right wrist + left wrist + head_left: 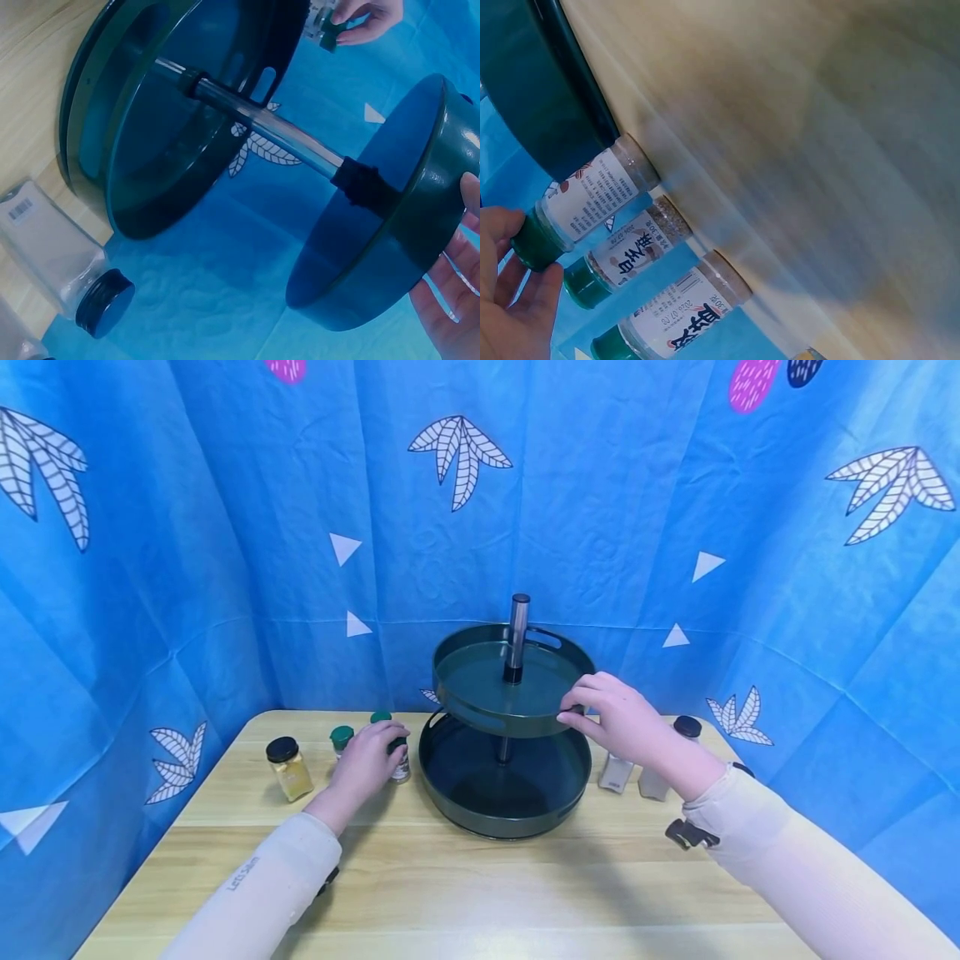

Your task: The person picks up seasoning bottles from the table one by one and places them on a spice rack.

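My left hand (367, 760) pinches the green cap of a spice jar (592, 196), which stands upright on the table beside the two-tier tray stand. Two more green-capped spice jars, one with light grains (639, 251) and one nearer the camera (686, 311), stand in a row with it. On the right, my right hand (618, 718) holds the rim of the dark green upper tray (472, 714), thumb and fingers at its right front edge. A metal post (518, 635) rises through this tray. Below sits the wider lower tray (480, 822), with nothing visible in it.
A black-capped jar with yellow contents (292, 775) stands at the table's left. Right of the stand are clear jars with pale contents, one (56, 247) near the lower tray and another (654, 783) farther right. A blue curtain (465, 560) encloses the wooden table (450, 902).
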A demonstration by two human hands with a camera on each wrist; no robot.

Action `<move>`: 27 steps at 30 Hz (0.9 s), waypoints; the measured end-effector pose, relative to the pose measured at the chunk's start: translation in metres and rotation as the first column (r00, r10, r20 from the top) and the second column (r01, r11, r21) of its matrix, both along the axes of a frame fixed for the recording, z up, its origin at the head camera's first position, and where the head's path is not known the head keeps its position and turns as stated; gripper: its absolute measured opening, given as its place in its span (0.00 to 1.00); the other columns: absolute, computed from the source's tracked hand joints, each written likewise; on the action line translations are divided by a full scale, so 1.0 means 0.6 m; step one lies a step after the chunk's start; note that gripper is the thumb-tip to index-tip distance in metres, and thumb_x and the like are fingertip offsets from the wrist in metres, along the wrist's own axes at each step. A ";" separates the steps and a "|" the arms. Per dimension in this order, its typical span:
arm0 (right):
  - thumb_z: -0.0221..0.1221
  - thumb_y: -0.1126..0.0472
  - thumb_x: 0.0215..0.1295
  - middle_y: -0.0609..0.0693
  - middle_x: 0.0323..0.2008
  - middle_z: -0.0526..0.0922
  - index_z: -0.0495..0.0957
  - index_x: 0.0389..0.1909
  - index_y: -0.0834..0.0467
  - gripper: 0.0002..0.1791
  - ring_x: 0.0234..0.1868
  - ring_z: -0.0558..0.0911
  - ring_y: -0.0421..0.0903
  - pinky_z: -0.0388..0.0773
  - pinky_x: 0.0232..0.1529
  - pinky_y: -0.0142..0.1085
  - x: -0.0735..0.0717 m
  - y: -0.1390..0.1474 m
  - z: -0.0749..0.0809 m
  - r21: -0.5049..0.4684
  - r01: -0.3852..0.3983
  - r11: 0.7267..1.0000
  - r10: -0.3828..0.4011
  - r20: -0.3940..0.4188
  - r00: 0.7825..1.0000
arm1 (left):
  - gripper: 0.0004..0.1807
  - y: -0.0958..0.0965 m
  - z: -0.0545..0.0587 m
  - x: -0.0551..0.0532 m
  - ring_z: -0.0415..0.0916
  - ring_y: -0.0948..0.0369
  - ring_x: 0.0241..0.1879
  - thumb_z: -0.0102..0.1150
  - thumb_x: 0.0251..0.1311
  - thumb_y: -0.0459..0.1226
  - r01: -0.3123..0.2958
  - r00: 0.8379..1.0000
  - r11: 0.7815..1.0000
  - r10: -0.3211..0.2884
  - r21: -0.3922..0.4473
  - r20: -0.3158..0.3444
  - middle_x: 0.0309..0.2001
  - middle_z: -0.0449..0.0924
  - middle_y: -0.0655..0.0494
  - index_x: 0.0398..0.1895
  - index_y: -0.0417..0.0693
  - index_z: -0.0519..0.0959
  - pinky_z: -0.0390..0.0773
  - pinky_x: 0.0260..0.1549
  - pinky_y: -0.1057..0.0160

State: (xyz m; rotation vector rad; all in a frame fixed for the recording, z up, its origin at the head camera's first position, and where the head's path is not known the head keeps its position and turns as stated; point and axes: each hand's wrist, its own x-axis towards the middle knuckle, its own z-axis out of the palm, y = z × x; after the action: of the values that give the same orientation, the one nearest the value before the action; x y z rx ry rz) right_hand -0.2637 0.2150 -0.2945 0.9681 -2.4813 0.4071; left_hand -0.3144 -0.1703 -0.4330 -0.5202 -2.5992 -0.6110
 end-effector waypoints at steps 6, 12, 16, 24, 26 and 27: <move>0.71 0.59 0.60 0.47 0.38 0.84 0.85 0.39 0.54 0.08 0.43 0.78 0.47 0.80 0.41 0.41 -0.001 -0.002 0.000 -0.004 0.006 1.000 -0.006 0.010 1.000 | 0.13 0.002 0.008 0.003 0.77 0.47 0.56 0.67 0.62 0.34 -0.005 1.000 1.000 0.005 -0.002 0.029 0.53 0.82 0.47 0.50 0.43 0.84 0.75 0.58 0.46; 0.71 0.59 0.60 0.47 0.38 0.84 0.85 0.39 0.54 0.08 0.43 0.77 0.46 0.80 0.41 0.41 0.000 -0.002 0.001 -0.008 0.005 1.000 -0.005 0.012 1.000 | 0.13 0.001 0.012 0.006 0.78 0.47 0.55 0.67 0.62 0.33 -0.002 0.999 1.000 0.002 -0.009 0.034 0.52 0.82 0.48 0.49 0.43 0.84 0.76 0.57 0.46; 0.71 0.60 0.59 0.47 0.38 0.84 0.85 0.39 0.54 0.08 0.42 0.77 0.46 0.79 0.40 0.40 0.001 -0.002 0.000 -0.011 0.004 1.000 -0.004 0.007 1.000 | 0.12 -0.001 0.012 0.008 0.79 0.47 0.53 0.67 0.60 0.33 0.008 1.000 1.000 -0.008 -0.017 0.009 0.50 0.83 0.48 0.47 0.43 0.84 0.77 0.55 0.46; 0.71 0.59 0.59 0.46 0.38 0.84 0.85 0.39 0.54 0.08 0.42 0.77 0.46 0.80 0.41 0.41 0.003 -0.002 0.001 -0.010 0.002 1.000 -0.002 0.004 1.000 | 0.12 -0.002 0.026 0.017 0.79 0.48 0.53 0.67 0.61 0.33 0.027 1.000 0.999 -0.027 -0.024 0.007 0.50 0.82 0.48 0.48 0.43 0.84 0.78 0.53 0.46; 0.71 0.59 0.59 0.46 0.38 0.84 0.85 0.39 0.54 0.08 0.42 0.77 0.46 0.80 0.41 0.41 0.003 -0.002 0.002 -0.005 0.003 1.000 -0.003 0.006 1.000 | 0.12 -0.003 0.032 0.018 0.79 0.48 0.53 0.67 0.62 0.34 0.030 1.000 0.999 -0.030 -0.032 0.003 0.50 0.83 0.48 0.48 0.43 0.84 0.79 0.53 0.46; 0.71 0.59 0.59 0.46 0.38 0.83 0.85 0.39 0.54 0.08 0.43 0.77 0.46 0.80 0.41 0.41 0.003 -0.002 0.002 -0.004 0.004 1.000 -0.004 0.007 1.000 | 0.12 -0.004 0.036 0.019 0.79 0.48 0.53 0.67 0.62 0.34 0.035 0.999 0.999 -0.035 -0.035 -0.002 0.50 0.83 0.47 0.48 0.43 0.84 0.78 0.53 0.46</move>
State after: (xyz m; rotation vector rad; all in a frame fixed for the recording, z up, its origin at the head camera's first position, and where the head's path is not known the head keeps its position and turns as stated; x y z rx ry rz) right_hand -0.2618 0.2141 -0.2934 0.9612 -2.4879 0.4146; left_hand -0.3032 -0.1726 -0.4116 -0.5779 -2.6075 -0.5765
